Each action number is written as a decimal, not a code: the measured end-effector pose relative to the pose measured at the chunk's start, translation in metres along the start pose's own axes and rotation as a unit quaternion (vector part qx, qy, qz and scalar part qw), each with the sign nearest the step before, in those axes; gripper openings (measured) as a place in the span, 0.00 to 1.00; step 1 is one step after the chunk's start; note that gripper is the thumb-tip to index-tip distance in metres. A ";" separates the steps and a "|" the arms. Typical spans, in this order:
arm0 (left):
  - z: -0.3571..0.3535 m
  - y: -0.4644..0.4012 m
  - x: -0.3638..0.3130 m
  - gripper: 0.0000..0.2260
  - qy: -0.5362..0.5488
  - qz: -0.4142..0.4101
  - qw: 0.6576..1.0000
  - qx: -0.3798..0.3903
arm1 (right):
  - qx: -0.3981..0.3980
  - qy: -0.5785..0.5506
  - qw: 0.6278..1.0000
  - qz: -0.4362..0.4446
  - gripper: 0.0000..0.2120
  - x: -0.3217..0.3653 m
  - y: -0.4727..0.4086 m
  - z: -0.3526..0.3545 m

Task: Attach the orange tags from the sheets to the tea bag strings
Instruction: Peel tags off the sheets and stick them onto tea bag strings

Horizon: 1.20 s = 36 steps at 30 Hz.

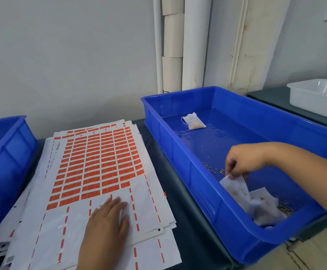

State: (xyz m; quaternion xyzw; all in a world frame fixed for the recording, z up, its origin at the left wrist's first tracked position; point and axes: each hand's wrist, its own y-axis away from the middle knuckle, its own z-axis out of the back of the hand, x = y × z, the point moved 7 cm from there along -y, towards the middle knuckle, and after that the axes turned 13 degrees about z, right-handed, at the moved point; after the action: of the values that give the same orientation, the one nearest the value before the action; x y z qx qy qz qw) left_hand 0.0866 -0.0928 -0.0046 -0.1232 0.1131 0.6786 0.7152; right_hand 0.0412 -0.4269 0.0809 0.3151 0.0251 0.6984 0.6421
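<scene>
A stack of tag sheets (92, 191) was seen on the dark tabletop (194, 240), between a blue bin (2, 162) at the left edge and a blue tray (188, 168) on the right. The top sheet's upper part was covered w/ rows of orange tags (98, 162); the near rows were already stripped, only white backing and orange dashes being left.

The left hand (108, 219) was laid flat on the bare backing, fingers straight and close together, pressing the sheet down; nothing was held in it. The right hand (242, 162) was reached into the tray, where the top corner of a limp white tea bag (236, 190) was pinched betw. thumb and fingertips. More white bags were heaped just beside it in the near corner, w/ loose grains scattered over the tray floor. A single filled tea bag (193, 121), its string looped at one end, was lying well apart at the far end. A white tub (318, 94) was seen at the right, on another surface.

Step judged: pick-up of the next bag, approx. the start of a cycle; no tag was yet lifted. For the next move, the bag's string would have to be found (not made out on the pinched bag) and brought over to the sheets, and one tag peeled from the lowest remaining row while the sheet was kept pressed flat.
</scene>
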 end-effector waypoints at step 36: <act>0.074 -0.007 -0.031 0.27 0.091 0.005 0.996 -0.023 | -0.539 -0.035 0.817 0.202 0.13 0.189 0.021 0.115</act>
State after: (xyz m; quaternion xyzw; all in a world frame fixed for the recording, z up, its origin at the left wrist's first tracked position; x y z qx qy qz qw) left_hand 0.0914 -0.0982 0.0753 -0.2001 0.1631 0.6708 0.6953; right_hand 0.0815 -0.3004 0.2587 -0.0588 -0.4423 0.7028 0.5540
